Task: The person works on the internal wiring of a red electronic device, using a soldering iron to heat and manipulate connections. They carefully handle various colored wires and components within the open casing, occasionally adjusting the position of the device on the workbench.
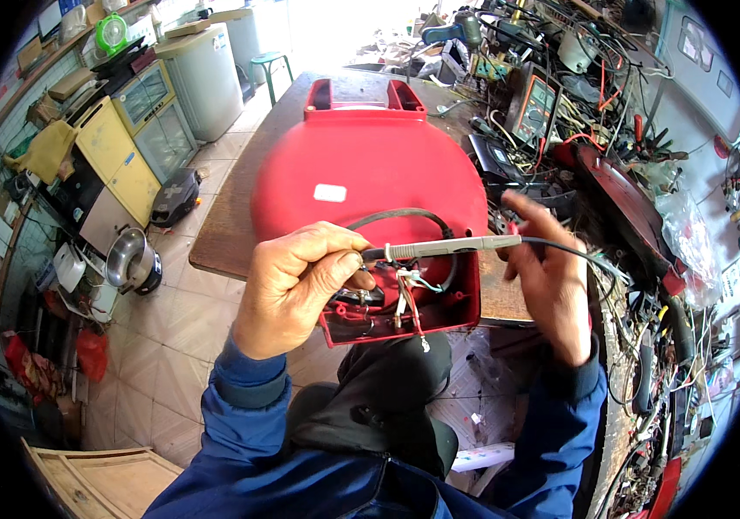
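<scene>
My left hand (pixel 296 281) pinches the dark end of a slim light-grey pen-shaped tool (pixel 448 248), held level above a red housing. A black cable (pixel 560 248) runs from the tool's other end past my right hand (pixel 552 277). That hand is slightly blurred, its fingers apart around the tool's right end. The red plastic housing (pixel 387 169), with a rounded body and a white label (pixel 329 193), lies on the table. Its open compartment (pixel 472 298) faces me; inside are several loose wires (pixel 413 311) with bare ends. A thick black cord (pixel 387 214) loops above the compartment.
The brown wooden table (pixel 231 229) bears the housing. To the right are a multimeter (pixel 536 108), a blue power tool (pixel 446 33), tangled wires and a round dark red part (pixel 621 195). Left stand yellow cabinets (pixel 115 160) and a metal pot (pixel 130 258). A green stool (pixel 270 65) stands behind.
</scene>
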A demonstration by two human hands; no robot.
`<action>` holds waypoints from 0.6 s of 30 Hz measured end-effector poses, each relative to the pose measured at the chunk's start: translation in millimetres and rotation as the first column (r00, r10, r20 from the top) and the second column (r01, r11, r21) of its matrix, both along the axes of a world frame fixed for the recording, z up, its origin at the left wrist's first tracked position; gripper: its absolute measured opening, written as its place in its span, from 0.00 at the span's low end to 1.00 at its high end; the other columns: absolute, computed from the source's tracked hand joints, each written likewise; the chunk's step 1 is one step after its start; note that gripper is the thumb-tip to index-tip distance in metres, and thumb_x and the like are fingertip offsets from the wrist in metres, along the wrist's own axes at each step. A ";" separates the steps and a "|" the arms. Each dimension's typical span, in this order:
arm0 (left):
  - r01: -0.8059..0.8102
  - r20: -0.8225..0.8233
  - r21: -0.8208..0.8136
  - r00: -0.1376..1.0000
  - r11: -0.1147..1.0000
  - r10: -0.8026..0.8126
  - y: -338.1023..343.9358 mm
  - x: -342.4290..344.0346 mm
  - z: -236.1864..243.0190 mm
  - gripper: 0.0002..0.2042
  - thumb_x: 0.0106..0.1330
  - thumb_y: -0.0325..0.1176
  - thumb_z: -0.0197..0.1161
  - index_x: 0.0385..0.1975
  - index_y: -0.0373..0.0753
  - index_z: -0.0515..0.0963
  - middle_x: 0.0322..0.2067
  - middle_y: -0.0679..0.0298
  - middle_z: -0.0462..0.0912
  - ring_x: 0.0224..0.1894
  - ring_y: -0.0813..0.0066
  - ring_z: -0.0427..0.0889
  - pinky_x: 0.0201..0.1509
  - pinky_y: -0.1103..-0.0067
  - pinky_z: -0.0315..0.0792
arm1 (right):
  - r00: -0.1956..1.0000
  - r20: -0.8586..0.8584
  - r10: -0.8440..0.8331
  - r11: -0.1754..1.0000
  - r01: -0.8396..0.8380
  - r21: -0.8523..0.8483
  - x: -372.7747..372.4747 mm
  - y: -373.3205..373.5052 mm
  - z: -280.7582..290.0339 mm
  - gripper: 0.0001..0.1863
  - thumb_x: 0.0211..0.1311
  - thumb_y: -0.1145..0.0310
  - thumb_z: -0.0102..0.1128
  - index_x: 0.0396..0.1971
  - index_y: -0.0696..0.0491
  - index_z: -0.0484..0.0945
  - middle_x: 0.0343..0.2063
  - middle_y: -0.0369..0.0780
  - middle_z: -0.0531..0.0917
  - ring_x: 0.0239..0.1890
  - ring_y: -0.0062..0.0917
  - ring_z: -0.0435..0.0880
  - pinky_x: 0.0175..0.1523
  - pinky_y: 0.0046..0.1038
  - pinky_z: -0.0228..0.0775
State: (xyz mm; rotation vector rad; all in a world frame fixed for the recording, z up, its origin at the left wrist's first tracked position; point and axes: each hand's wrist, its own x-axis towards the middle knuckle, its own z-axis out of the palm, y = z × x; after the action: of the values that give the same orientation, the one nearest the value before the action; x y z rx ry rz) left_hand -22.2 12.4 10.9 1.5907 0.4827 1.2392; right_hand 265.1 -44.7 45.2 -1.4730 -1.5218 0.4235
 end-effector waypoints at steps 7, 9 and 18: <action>-0.021 -0.088 0.046 0.996 0.999 0.025 -0.2 3.5 2.2 0.10 0.78 0.27 0.60 0.47 0.25 0.81 0.39 0.58 0.84 0.38 0.73 0.88 0.43 0.79 0.83 | 0.537 0.743 -0.400 0.917 0.230 0.327 64.0 30.8 -38.0 0.19 0.60 0.72 0.69 0.51 0.58 0.77 0.43 0.49 0.84 0.45 0.47 0.83 0.49 0.44 0.77; -0.015 -0.097 0.055 0.995 0.998 0.020 -0.8 5.5 2.8 0.10 0.77 0.27 0.60 0.47 0.25 0.81 0.40 0.57 0.84 0.38 0.73 0.88 0.44 0.79 0.83 | 0.570 0.714 -0.407 0.903 0.131 0.410 51.7 25.3 -48.9 0.19 0.60 0.72 0.69 0.51 0.59 0.78 0.47 0.51 0.81 0.48 0.48 0.81 0.54 0.44 0.76; 0.038 -0.154 0.115 0.988 0.993 -0.020 -0.4 0.1 3.4 0.09 0.75 0.25 0.61 0.46 0.24 0.82 0.41 0.55 0.84 0.38 0.72 0.88 0.43 0.78 0.84 | 0.843 0.489 -0.223 0.935 0.044 0.352 -10.8 -34.0 -72.3 0.13 0.56 0.80 0.70 0.42 0.59 0.84 0.42 0.49 0.83 0.43 0.43 0.84 0.47 0.39 0.79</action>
State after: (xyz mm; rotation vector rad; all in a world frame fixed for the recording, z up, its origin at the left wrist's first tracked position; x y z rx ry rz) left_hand -22.1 12.0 14.3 1.7951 0.4888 1.1470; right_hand 254.3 -78.7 -27.1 -1.4774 -1.7833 -0.3451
